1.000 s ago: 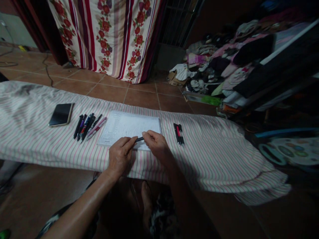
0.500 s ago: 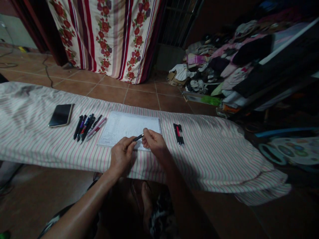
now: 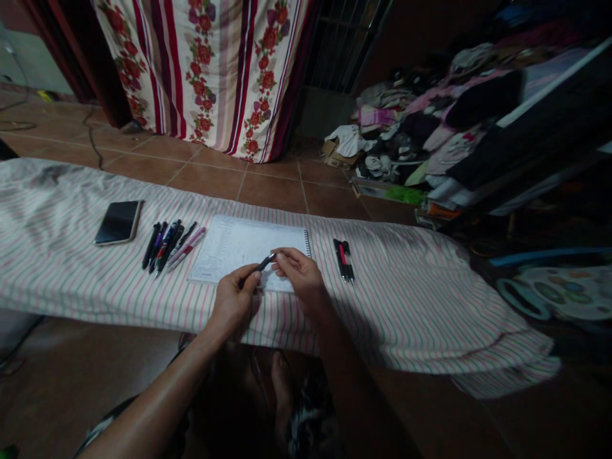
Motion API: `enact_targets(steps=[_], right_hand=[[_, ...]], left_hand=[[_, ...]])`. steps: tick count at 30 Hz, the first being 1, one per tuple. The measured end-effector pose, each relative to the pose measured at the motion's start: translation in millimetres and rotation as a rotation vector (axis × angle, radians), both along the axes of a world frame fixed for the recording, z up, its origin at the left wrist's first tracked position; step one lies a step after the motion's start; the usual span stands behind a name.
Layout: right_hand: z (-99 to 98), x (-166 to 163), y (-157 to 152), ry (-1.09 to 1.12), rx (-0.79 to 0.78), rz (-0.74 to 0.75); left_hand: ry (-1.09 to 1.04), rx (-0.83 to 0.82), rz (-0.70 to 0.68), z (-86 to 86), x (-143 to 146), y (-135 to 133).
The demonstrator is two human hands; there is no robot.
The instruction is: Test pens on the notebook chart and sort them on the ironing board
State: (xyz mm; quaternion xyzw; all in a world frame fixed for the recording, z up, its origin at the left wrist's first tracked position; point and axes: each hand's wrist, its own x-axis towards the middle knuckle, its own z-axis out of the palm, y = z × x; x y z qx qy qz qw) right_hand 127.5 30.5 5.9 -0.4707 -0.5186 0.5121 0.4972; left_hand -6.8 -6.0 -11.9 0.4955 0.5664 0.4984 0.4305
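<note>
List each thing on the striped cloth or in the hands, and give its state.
dark pen, tilted, held by both hands.
left hand, closed on the pen's lower end.
right hand, pinching the pen's upper end.
notebook, flat, spiral edge to the right.
phone, flat, screen dark.
row of pens, lying side by side left of the notebook.
two pens, lying together right of the notebook.

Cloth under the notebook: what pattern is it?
The cloth is whitish with thin pink and grey stripes; the head view shows it.
</note>
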Motion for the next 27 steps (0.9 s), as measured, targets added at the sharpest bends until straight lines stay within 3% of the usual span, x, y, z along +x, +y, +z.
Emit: enact_targets(steps=[6, 14, 27], right_hand=[[3.3, 3.1, -2.0, 0.022, -0.053, 0.013], [3.1, 6.9, -2.2, 0.051, -0.084, -0.010], [3.5, 4.8, -3.0, 0.126, -0.030, -0.045]], left_hand=[[-0.139, -0.034, -0.079, 3.1, 4.0, -0.2], [-0.219, -0.084, -0.076, 10.1, 9.4, -0.6], [-0.061, 0.030, -0.019, 6.7, 8.3, 1.9]])
